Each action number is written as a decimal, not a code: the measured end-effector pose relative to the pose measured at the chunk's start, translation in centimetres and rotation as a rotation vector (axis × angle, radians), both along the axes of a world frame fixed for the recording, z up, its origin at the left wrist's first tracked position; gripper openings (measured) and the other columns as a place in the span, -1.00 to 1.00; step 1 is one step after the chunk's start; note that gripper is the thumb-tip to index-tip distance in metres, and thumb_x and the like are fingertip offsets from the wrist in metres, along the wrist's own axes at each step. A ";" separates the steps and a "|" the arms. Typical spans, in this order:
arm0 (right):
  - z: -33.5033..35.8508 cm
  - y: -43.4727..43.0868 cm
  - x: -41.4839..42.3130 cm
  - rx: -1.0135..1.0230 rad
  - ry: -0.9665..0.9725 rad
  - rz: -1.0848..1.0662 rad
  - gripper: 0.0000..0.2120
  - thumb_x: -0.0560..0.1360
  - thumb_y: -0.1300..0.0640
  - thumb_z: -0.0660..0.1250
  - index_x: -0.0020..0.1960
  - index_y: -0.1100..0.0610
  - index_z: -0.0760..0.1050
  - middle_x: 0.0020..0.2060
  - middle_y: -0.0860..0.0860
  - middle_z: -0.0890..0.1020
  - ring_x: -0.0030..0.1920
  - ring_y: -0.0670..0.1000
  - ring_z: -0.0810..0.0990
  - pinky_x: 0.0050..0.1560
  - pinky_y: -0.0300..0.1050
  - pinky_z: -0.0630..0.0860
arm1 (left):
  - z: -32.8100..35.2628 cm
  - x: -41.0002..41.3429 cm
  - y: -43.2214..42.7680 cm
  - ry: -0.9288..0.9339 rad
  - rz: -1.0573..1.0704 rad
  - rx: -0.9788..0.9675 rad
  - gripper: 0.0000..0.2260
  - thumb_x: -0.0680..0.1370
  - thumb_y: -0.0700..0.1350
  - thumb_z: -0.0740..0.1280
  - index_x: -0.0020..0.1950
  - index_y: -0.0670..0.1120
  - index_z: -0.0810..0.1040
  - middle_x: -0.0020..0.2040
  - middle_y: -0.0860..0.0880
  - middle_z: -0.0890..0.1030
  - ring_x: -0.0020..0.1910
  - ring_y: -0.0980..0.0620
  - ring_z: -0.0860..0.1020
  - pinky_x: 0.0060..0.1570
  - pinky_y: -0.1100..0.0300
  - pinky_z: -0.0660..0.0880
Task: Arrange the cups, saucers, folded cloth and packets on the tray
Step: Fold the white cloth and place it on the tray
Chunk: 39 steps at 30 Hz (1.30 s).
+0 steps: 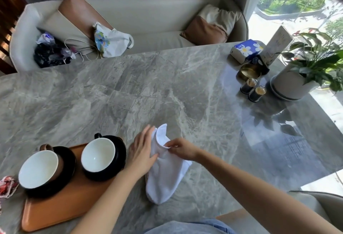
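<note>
A white cloth (165, 180) lies on the marble table just right of an orange-brown tray (61, 209). My left hand (142, 152) presses flat on the cloth's left side with straight fingers. My right hand (181, 148) pinches a raised fold of the cloth near its far end. On the tray stand two cups on black saucers: a brown-handled cup (38, 168) at the left on its saucer (68, 159), and a black-handled cup (97, 155) on a saucer (120, 152) that overhangs the tray's far end. Red-and-white packets (7, 185) lie left of the tray.
At the table's far right stand a potted plant (295, 83), two dark shakers (253, 89), a brass bowl (248, 72), a tissue pack (245, 49) and a card stand (278, 42). A sofa with cushions and bags runs behind the table.
</note>
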State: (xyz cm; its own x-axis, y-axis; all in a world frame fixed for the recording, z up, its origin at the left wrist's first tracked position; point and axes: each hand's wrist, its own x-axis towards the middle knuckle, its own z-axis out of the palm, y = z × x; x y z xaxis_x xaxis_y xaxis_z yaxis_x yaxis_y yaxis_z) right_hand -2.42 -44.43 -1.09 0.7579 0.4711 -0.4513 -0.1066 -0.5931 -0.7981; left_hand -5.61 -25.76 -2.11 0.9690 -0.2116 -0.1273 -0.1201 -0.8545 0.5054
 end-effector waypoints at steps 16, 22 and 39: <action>5.4 -7.8 2.9 -0.151 0.050 0.190 -0.78 0.51 0.20 0.34 -0.07 0.40 0.55 -0.26 0.11 0.50 -0.23 -0.01 0.45 -0.16 -0.23 0.38 | 5.7 3.7 3.5 0.719 -0.177 -0.330 -0.64 0.41 0.11 0.36 -0.12 -0.21 0.55 -0.21 -0.03 0.56 -0.20 0.03 0.46 -0.13 0.06 0.38; 8.4 -8.8 4.8 0.161 0.002 -0.142 -0.75 0.58 0.11 0.23 -0.14 0.28 0.46 -0.30 0.12 0.41 -0.30 0.03 0.36 -0.31 -0.15 0.27 | 6.4 5.0 3.8 0.811 0.367 -0.933 -0.59 0.50 -0.12 0.32 0.32 -0.21 0.40 0.27 -0.19 0.51 0.25 -0.11 0.49 0.29 0.03 0.37; 16.2 -12.6 10.8 0.626 -0.325 -0.610 -0.85 0.54 0.15 0.29 -0.14 0.04 0.61 -0.29 -0.12 0.67 -0.21 -0.14 0.64 -0.11 -0.25 0.59 | 16.1 12.5 5.8 -0.089 0.320 -0.949 -0.82 0.53 -0.21 0.31 -0.14 0.03 0.65 -0.37 0.22 0.65 -0.37 0.30 0.54 -0.34 0.47 0.47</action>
